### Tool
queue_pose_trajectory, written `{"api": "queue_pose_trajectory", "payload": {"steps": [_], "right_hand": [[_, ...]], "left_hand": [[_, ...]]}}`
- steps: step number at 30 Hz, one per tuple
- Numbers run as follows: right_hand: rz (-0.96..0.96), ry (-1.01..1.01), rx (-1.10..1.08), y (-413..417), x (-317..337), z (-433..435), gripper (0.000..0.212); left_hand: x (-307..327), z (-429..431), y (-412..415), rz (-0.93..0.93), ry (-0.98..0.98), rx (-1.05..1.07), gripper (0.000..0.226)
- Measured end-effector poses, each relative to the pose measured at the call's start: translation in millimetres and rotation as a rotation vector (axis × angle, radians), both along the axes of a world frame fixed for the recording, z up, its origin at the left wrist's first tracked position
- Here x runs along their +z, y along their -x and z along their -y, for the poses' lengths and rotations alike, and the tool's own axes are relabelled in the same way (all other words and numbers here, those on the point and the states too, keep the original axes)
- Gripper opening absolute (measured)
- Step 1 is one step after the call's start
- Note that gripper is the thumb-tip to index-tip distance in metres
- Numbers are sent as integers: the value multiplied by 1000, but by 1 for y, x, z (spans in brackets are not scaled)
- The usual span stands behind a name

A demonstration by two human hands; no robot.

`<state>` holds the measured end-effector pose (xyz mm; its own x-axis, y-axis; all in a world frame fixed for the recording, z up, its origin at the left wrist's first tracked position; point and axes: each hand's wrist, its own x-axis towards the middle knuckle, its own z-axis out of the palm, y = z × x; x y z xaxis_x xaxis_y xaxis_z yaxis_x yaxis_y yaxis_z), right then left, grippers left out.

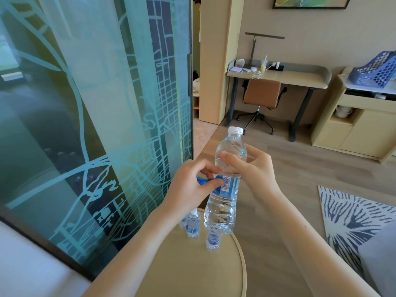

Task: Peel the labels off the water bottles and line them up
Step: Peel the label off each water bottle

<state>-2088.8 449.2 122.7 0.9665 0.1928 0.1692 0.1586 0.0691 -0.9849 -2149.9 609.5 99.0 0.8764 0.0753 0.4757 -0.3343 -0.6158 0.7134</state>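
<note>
A clear water bottle (222,209) with a white cap is held upright in the air above a round beige table (188,266). My right hand (255,170) grips it around the upper body, just above the blue label (229,187). My left hand (188,189) pinches a loosened strip of that label, which sticks out to the left of the bottle. Below, on the table, stand a labelled bottle (193,225) and a second labelled bottle (212,241), partly hidden behind the held one. A third bottle is mostly hidden under my left wrist.
A tall glass panel (96,116) printed with a map pattern rises close on the left. Wooden floor, a patterned rug (351,219), a desk (278,78) with a brown chair and a cabinet (355,125) lie beyond the table.
</note>
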Motion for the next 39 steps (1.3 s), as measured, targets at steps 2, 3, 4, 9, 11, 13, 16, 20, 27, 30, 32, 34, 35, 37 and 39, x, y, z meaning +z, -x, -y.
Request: {"api": "queue_pose_trajectory", "payload": {"steps": [2,3,4,9,11,13,16,20,27,30,32,34,35,37,39], "right_hand": [[-4,-5,-9,-1,-2,1,20],[-9,-8,-6,-1,-3,1,20],[-14,-9,-2,-1,-4,2,21],[-21,0,-45,-3,-6,5,23],[-11,3,-53,-4,-6,6,23],[-4,6,-52,-3,-7,4,21],[0,3,-57,-3,-9,2,18],[2,-1,-66,-3,-11,1,14],[-4,5,-79,-3,-14,0,16],[-9,11,-92,-4,-16,2,18],[-12,9,-96,-5,-17,3,19],[-15,16,-107,-6,-18,5,19],[-16,22,-115,-8,-18,5,19],[-19,22,-120,-9,-19,7,20],[-19,20,-110,-9,-22,8,22]], "left_hand": [[-1,0,1,-9,-3,24,35],[-1,0,1,-8,-16,36,32],[-2,0,1,0,-33,45,26],[-7,-2,9,52,-93,28,14],[-9,-2,12,48,-100,-13,18],[-12,-3,14,44,-96,-41,18],[-9,-3,14,45,-136,-64,21],[-9,2,9,162,-333,-44,31],[-17,3,5,260,-310,21,9],[-20,2,8,284,-324,-4,7],[-23,1,12,277,-302,-2,8],[-26,-2,14,256,-274,4,7],[-27,-4,16,246,-264,7,7],[-28,-6,19,220,-227,3,7],[-29,-7,23,122,-101,4,9]]}}
